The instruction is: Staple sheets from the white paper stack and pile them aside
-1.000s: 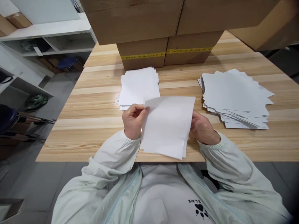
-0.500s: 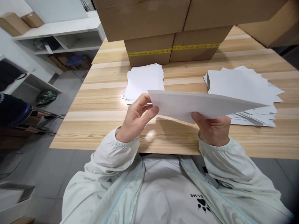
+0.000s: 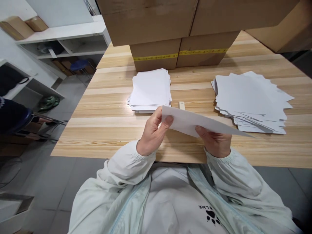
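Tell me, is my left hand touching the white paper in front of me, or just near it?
Touching. The head view shows it: the thumb of the left hand lies over the left end of the white paper, with no gap.

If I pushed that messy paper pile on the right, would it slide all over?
Probably, yes: the messy pile has corners poking out at many angles, so its sheets look loose. One sheet would likely feel light and floppy, since the held paper looks thin. Tipping over seems unlikely, because the pile lies low and wide.
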Available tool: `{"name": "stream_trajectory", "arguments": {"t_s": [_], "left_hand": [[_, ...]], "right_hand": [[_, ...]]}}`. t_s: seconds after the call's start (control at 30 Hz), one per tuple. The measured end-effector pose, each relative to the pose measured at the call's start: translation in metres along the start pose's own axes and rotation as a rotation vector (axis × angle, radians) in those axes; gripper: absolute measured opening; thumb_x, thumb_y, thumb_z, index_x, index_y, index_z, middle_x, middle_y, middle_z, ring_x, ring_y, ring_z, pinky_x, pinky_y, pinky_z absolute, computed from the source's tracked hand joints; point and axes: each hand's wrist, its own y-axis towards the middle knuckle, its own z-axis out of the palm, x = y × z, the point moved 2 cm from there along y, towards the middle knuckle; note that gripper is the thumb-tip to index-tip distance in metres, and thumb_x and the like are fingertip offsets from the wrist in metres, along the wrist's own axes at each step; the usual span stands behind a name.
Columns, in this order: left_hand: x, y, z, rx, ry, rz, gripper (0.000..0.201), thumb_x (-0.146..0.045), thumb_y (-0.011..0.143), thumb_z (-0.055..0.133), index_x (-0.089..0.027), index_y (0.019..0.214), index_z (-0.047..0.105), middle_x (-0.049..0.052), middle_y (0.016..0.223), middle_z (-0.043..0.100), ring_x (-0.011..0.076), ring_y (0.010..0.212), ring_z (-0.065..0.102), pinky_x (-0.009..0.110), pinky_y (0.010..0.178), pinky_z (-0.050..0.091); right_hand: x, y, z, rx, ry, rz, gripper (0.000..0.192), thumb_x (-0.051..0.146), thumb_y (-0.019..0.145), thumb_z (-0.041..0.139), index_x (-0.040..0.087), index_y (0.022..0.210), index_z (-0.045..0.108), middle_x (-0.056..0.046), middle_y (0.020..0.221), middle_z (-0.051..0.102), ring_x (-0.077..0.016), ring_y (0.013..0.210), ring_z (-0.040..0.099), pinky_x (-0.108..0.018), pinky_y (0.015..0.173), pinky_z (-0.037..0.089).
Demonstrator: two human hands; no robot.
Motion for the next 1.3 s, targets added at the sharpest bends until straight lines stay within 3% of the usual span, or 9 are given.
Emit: {"name": "stream_trajectory", "arguments": {"t_s": [0.13, 0.23, 0.3, 0.37, 0.47, 0.67, 0.93, 1.1, 1.3], "left_hand": [[-0.012, -0.007, 0.006, -0.054, -0.084, -0.085, 0.021, -0.042, 0.094, 0.062, -0.020, 0.097, 0.062, 0.001, 0.085, 0.067, 0.0143, 0.083, 0.064, 0.026, 0.078, 0.050], [-0.009, -0.018, 0.012, -0.127, -0.187, -0.252, 0.040, -0.037, 0.087, 0.072, -0.026, 0.120, 0.053, -0.003, 0.076, 0.066, 0.0119, 0.064, 0.063, 0.023, 0.062, 0.049], [0.006, -0.030, 0.015, -0.150, -0.218, -0.376, 0.062, -0.035, 0.082, 0.076, -0.028, 0.133, 0.040, -0.005, 0.074, 0.066, 0.0111, 0.057, 0.062, 0.022, 0.056, 0.048], [0.027, -0.042, 0.019, -0.132, -0.215, -0.511, 0.067, -0.034, 0.080, 0.076, -0.026, 0.132, 0.035, -0.005, 0.074, 0.067, 0.0114, 0.057, 0.063, 0.022, 0.056, 0.048], [0.051, -0.057, 0.022, -0.116, -0.108, -0.639, 0.056, -0.029, 0.079, 0.074, -0.024, 0.119, 0.035, -0.008, 0.068, 0.063, 0.0085, 0.052, 0.057, 0.018, 0.051, 0.042], [0.053, -0.055, 0.031, 0.083, -0.134, -0.823, 0.032, -0.023, 0.077, 0.067, -0.022, 0.097, 0.042, -0.011, 0.062, 0.053, 0.0074, 0.047, 0.053, 0.019, 0.047, 0.045], [0.051, -0.035, 0.035, 0.232, -0.086, -0.966, 0.015, -0.009, 0.074, 0.061, -0.015, 0.088, 0.061, -0.013, 0.051, 0.035, 0.0059, 0.044, 0.046, 0.018, 0.045, 0.044], [0.051, -0.024, 0.037, 0.267, -0.018, -0.940, 0.014, -0.004, 0.075, 0.058, -0.014, 0.083, 0.062, -0.012, 0.048, 0.041, 0.0047, 0.042, 0.045, 0.015, 0.043, 0.039], [0.053, -0.016, 0.038, 0.320, -0.030, -1.001, 0.016, 0.001, 0.076, 0.055, -0.013, 0.081, 0.061, -0.009, 0.048, 0.050, 0.0063, 0.042, 0.051, 0.016, 0.044, 0.045]], "right_hand": [[0.027, -0.003, -0.018, -0.107, -0.144, -0.071, 0.009, 0.027, 0.085, 0.071, 0.025, 0.076, 0.072, 0.000, 0.067, 0.070, -0.0201, 0.065, 0.068, -0.034, 0.065, 0.057], [0.049, -0.008, -0.037, 0.005, -0.218, 0.147, 0.033, 0.034, 0.079, 0.077, 0.024, 0.055, 0.058, 0.004, 0.046, 0.053, -0.0132, 0.042, 0.051, -0.027, 0.041, 0.043], [0.049, -0.017, -0.043, 0.114, -0.101, 0.419, 0.017, 0.039, 0.078, 0.079, 0.025, 0.078, 0.069, 0.004, 0.055, 0.063, -0.0144, 0.043, 0.055, -0.026, 0.038, 0.043], [0.039, -0.032, -0.043, 0.162, 0.092, 0.682, 0.044, 0.042, 0.081, 0.076, 0.026, 0.121, 0.064, 0.000, 0.075, 0.076, -0.0182, 0.052, 0.066, -0.028, 0.043, 0.051], [0.020, -0.055, -0.041, 0.143, 0.241, 0.843, 0.068, 0.042, 0.086, 0.072, 0.024, 0.145, 0.045, -0.007, 0.101, 0.079, -0.0206, 0.067, 0.074, -0.030, 0.048, 0.057], [0.011, -0.068, -0.054, 0.024, 0.129, 0.733, 0.071, 0.040, 0.088, 0.070, 0.028, 0.151, 0.041, -0.011, 0.145, 0.059, -0.0279, 0.118, 0.068, -0.035, 0.072, 0.066], [0.005, -0.063, -0.061, 0.103, 0.103, 0.802, 0.077, 0.045, 0.088, 0.070, 0.026, 0.154, 0.037, -0.013, 0.128, 0.071, -0.0257, 0.095, 0.076, -0.034, 0.066, 0.065], [-0.001, -0.063, -0.062, 0.130, 0.038, 0.805, 0.081, 0.049, 0.089, 0.066, 0.024, 0.158, 0.030, -0.010, 0.106, 0.078, -0.0234, 0.076, 0.076, -0.036, 0.062, 0.063], [0.009, -0.021, -0.100, 0.334, -0.705, 0.437, 0.057, 0.055, 0.091, 0.057, 0.022, 0.138, 0.059, -0.006, 0.084, 0.075, -0.0206, 0.056, 0.065, -0.035, 0.054, 0.052]]}}
